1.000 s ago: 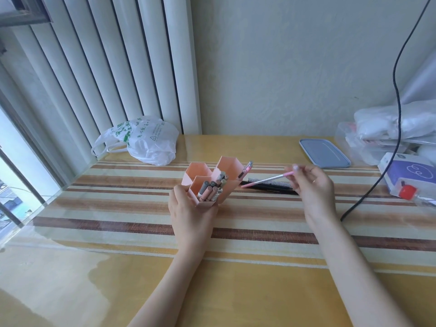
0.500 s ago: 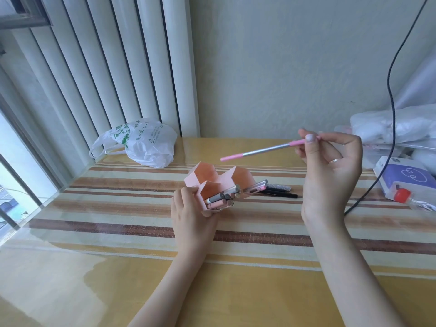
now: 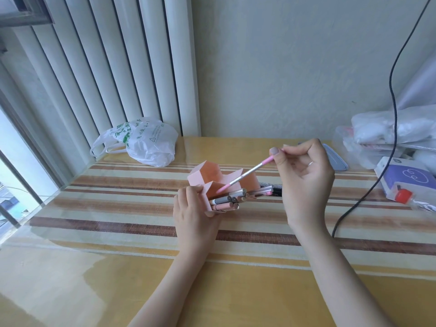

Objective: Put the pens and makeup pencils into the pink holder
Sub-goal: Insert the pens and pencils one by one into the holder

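The holder was pale pink, peach inside. The pencil was pink with a silver middle. The desk was glossy yellow under a brown-and-cream striped mat. The bag was white with green print; the cable was black.

1. Holder: pink, made of joined hexagonal cells, tipped over toward the right with its openings facing right.
2. Pencils: several grey, pink and silver ones lie packed in the near cell, ends sticking out.
3. Pink pencil: slim, silver middle, slanted down-left, its tip at a cell mouth.
4. Dark pens: lying on the table just right of the holder.
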Demonstrator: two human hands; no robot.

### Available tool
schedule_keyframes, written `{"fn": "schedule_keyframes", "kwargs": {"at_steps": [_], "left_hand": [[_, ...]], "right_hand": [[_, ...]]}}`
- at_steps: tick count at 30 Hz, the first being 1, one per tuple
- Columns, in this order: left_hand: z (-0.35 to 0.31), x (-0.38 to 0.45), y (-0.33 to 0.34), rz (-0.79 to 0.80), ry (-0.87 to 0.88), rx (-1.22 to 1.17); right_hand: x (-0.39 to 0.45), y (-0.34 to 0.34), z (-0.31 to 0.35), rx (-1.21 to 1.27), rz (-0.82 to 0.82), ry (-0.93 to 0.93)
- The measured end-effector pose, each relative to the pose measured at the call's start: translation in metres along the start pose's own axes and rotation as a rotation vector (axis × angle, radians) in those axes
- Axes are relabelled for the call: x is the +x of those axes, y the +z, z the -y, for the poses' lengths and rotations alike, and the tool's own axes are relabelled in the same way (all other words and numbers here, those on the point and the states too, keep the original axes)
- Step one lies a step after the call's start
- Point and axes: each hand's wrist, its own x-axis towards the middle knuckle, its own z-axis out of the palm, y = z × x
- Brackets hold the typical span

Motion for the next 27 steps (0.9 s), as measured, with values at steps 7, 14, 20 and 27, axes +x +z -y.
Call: {"fn": "schedule_keyframes", "kwargs": {"at_steps": [7,14,20,27], "left_hand": [[-0.001,0.0,-0.001,-0.004,-0.001,-0.008],[-0.013,0.003,-0.008,-0.045,0.0,-0.038],[-0.009,0.002,-0.006,-0.019,-0.013,-0.038],[-0.009,0.002,-0.006,-0.011,-0.027,-0.039]], "right_hand": [[-0.016,0.011,-0.017,-0.34,0.307,-0.073],[-0.016,0.01,-0.023,-0.442,0.351,-0.074],[-0.006,0.003,-0.024,-0.285,0.28,0.087],[0.012,-0.029,-0.05,-0.368,0.058,0.244]]}}
